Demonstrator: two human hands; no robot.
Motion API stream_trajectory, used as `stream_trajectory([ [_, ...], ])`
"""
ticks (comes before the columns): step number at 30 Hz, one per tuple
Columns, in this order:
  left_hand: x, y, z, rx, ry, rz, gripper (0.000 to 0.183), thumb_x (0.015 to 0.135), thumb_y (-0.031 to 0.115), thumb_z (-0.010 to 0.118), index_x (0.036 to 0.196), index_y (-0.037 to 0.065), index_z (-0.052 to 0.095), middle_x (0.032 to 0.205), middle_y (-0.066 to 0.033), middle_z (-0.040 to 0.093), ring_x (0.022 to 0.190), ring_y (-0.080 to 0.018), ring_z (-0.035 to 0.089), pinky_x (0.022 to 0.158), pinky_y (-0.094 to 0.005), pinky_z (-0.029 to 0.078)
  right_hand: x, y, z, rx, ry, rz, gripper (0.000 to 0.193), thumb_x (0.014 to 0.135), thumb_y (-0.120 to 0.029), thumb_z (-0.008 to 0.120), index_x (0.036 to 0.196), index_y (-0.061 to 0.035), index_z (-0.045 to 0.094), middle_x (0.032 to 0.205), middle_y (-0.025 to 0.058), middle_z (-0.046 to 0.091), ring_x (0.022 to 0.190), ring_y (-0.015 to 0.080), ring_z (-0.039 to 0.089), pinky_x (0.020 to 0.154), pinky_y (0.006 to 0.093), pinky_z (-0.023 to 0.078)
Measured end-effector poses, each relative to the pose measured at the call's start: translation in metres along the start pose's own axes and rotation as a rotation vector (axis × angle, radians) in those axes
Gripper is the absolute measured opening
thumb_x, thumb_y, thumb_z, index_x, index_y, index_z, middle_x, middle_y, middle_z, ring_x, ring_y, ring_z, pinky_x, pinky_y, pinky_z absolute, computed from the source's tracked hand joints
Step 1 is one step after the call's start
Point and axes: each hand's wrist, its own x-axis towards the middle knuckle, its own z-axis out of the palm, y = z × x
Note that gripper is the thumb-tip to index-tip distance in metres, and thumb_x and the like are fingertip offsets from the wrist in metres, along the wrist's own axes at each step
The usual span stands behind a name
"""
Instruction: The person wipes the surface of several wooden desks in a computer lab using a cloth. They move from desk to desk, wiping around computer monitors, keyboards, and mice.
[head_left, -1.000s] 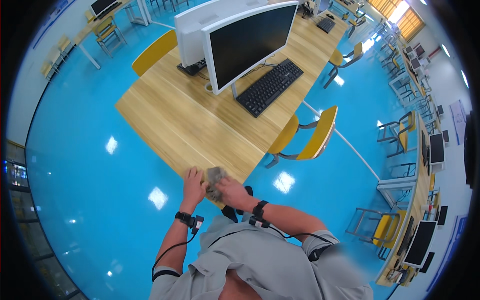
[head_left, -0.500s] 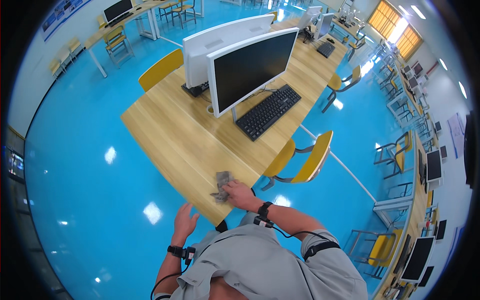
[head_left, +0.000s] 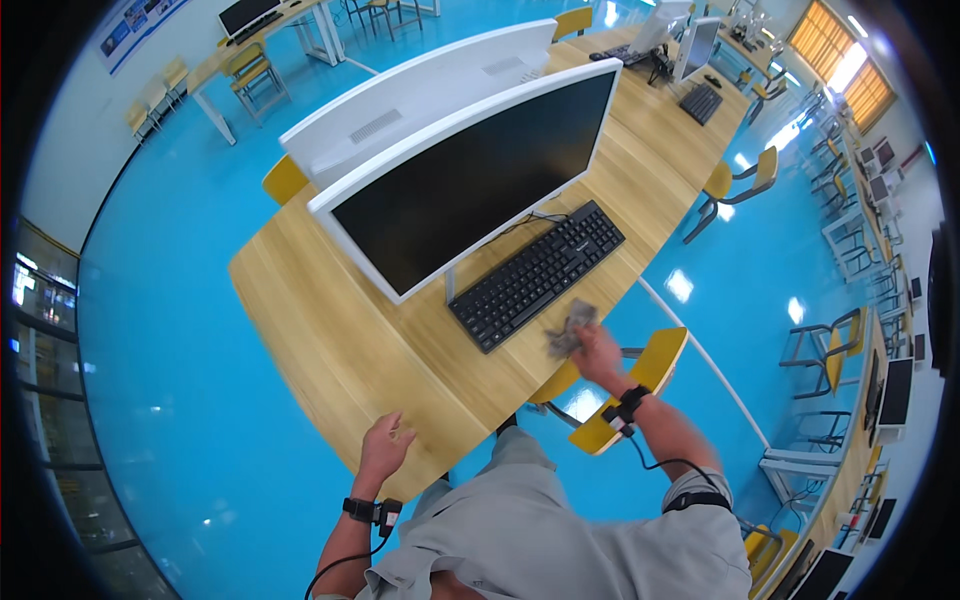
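My right hand grips a crumpled grey cloth at the near edge of the wooden desk, just in front of the black keyboard. The cloth is slightly blurred. Over the desk's near left corner, my left hand has its fingers apart and holds nothing; I cannot tell whether it touches the wood. Behind the keyboard stands a white-framed monitor with a dark screen.
Back to back with that monitor stands a second white monitor. A yellow chair is close by my right forearm. Farther along the desk are another monitor and keyboard. Blue floor surrounds the desk.
My right hand has carried the cloth from the desk's near corner rightward and away, to beside the keyboard. My left hand has come over the desk corner. The monitors and keyboard appear nearer.
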Motion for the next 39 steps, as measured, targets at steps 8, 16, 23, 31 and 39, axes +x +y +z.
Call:
stream_trajectory([
  [8,0.093,0.076,0.066,-0.191,-0.105,-0.022,0.052,0.094,0.02,0.072,0.137,-0.006,0.057,0.116,-0.0192,0.071,0.105,-0.0245,0.07,0.09,-0.0353,0.057,0.111,0.136,-0.056,-0.072,0.269,0.21,0.041,0.077,-0.009,0.064,0.117,-0.003,0.068,0.106,0.0235,0.066,0.103,0.0451,0.061,0.089,0.0528,0.052],
  [16,0.144,0.088,0.114,-0.445,0.029,-0.175,0.058,0.1,0.024,0.068,0.143,-0.01,0.05,0.111,-0.0095,0.069,0.092,-0.0127,0.065,0.081,-0.0281,0.054,0.207,0.193,-0.112,0.778,0.411,0.544,0.03,0.081,-0.015,0.071,0.105,0.0026,0.072,0.088,0.0106,0.074,0.082,0.0197,0.069,0.073,0.0345,0.055],
  [23,0.16,0.121,0.118,-0.571,-0.002,-0.214,0.044,0.103,0.029,0.065,0.134,-0.002,0.059,0.106,-0.0022,0.066,0.091,-0.0097,0.061,0.078,-0.0275,0.052,0.259,0.17,-0.114,0.874,-0.031,0.469,0.028,0.085,-0.013,0.073,0.108,0.0034,0.071,0.095,0.0053,0.072,0.082,0.0137,0.067,0.075,0.0301,0.053],
  [31,0.169,0.121,0.118,-0.777,-0.011,-0.326,0.032,0.105,0.025,0.062,0.128,0.003,0.063,0.11,-0.0015,0.068,0.097,-0.0107,0.062,0.083,-0.0294,0.052,0.281,0.16,-0.11,0.983,-0.14,0.48,0.026,0.084,-0.012,0.072,0.107,0.0017,0.072,0.095,0.0053,0.072,0.08,0.0145,0.068,0.076,0.0302,0.054],
  [39,0.157,0.124,0.119,-0.788,0.001,-0.285,0.037,0.105,0.019,0.059,0.139,0.005,0.059,0.121,-0.0016,0.068,0.105,-0.0112,0.062,0.089,-0.0304,0.051,0.28,0.164,-0.106,1.061,-0.132,0.485,0.028,0.084,-0.012,0.072,0.107,0.0043,0.071,0.092,0.0067,0.072,0.077,0.0156,0.068,0.072,0.0307,0.055],
])
